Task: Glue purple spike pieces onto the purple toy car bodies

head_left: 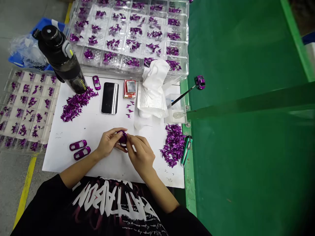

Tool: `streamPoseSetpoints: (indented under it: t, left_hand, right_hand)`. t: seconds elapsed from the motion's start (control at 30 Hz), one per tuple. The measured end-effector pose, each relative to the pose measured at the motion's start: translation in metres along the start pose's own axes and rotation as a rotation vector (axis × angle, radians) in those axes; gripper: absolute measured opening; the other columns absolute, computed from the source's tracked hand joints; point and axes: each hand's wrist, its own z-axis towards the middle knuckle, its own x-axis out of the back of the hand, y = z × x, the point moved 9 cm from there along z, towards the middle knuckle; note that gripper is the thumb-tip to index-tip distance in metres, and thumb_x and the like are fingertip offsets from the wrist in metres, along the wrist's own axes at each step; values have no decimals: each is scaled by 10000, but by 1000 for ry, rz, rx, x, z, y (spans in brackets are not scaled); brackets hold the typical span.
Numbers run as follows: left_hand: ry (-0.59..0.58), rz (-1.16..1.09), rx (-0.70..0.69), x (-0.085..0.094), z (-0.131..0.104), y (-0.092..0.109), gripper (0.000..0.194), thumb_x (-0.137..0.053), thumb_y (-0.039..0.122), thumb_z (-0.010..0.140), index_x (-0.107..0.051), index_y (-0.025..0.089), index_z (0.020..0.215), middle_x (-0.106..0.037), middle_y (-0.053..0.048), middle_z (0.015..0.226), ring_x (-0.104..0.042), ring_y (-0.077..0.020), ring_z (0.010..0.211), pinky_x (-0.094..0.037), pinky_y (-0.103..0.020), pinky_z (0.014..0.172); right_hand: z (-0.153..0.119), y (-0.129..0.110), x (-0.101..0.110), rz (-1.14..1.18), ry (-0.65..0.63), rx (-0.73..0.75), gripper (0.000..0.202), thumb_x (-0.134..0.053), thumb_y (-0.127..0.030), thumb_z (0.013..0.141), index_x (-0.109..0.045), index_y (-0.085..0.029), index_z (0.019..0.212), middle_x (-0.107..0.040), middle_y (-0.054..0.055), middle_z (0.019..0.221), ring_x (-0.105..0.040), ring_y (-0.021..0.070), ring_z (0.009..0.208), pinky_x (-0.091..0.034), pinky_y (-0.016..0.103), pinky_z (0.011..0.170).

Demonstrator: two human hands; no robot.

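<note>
My left hand [110, 141] grips a purple toy car body [122, 139] over the white work sheet, with its thumb and fingers around the shell. At the shell's right side, the fingertips of my right hand [140, 152] are pinched together; whatever they hold is hidden. Two more purple car bodies, one upper [78, 145] and one lower [82, 153], lie left of my left forearm. Several small pointed purple pieces [129, 110] lie in front of my hands. Larger heaps of such pieces sit on the left [76, 106] and on the right [173, 144].
Clear compartment trays of purple pieces stand at the back [133, 49] and left [29, 108]. Around the sheet are a black bottle [65, 60], a phone [109, 98], a red box [129, 93], white tissues [155, 88], a brush [183, 95] and a green cutter [186, 151].
</note>
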Motion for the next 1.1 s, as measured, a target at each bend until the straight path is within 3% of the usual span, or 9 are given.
streamPoseSetpoints:
  t: [0.17,0.37,0.63,0.8,0.93,1.1]
  left_hand:
    - [42,12,4,3,1,-2,485,-833,532,780,-761,159,1080,-724,-21,787,-716,-178,656,-664,-316,526]
    - [128,37,-34,10,0,-6,451,-810,529,806,-771,158,1060,-761,-38,809,-730,-185,655,-638,-280,514]
    - [148,101,-80,13,-8,-9,385,-814,483,824,-800,154,1022,-802,-68,903,-748,-198,736,-647,-290,607]
    - [128,147,-94,10,-11,-6,421,-791,514,844,-799,159,1069,-805,-72,897,-763,-217,744,-631,-277,566]
    - [92,163,-93,5,-12,-4,463,-766,543,860,-787,141,1088,-808,-93,902,-776,-240,735,-620,-282,524]
    - [71,169,-91,3,-13,-1,448,-777,528,857,-790,135,1071,-799,-85,868,-772,-234,731,-641,-297,555]
  right_hand:
    - [-3,-1,-10,-15,-61,8,419,-618,-58,961,-671,-276,1315,-807,50,1016,-700,221,870,-631,355,731]
    - [-3,2,-15,-8,-102,-113,327,-600,-128,984,-703,-261,1265,-804,59,1015,-669,229,846,-619,386,703]
    - [-18,-8,-14,-69,-25,-172,314,-689,-172,932,-745,-254,1229,-798,106,1113,-668,281,928,-617,479,779]
    - [-16,-6,-11,-42,-31,-216,208,-659,-178,957,-773,-254,1113,-804,90,1044,-690,253,883,-627,446,760]
    - [-7,-1,-5,8,-66,-251,128,-668,-192,966,-773,-262,989,-805,45,948,-693,207,802,-618,360,655]
    - [-3,-3,-2,23,-61,-203,117,-693,-176,946,-769,-260,972,-810,39,952,-687,200,795,-618,353,655]
